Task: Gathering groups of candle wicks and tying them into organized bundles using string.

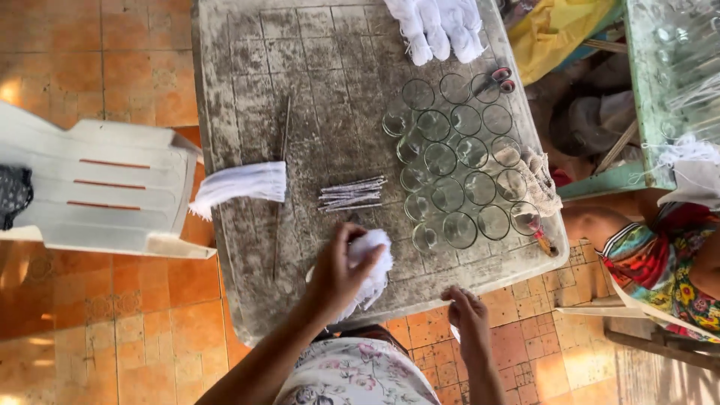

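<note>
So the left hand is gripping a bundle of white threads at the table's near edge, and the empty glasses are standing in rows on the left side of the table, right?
Not quite. The head view shows the glasses standing in rows on the right side of the table, not the left. The rest holds: the left hand grips a bundle of white threads at the near edge.

I look down on a worn grey square-patterned plastic table standing on an orange terracotta tile floor. Left of the table sits a white plastic chair. Right of it stands a pale green wooden bench. Sunlight brightens the floor.
</note>
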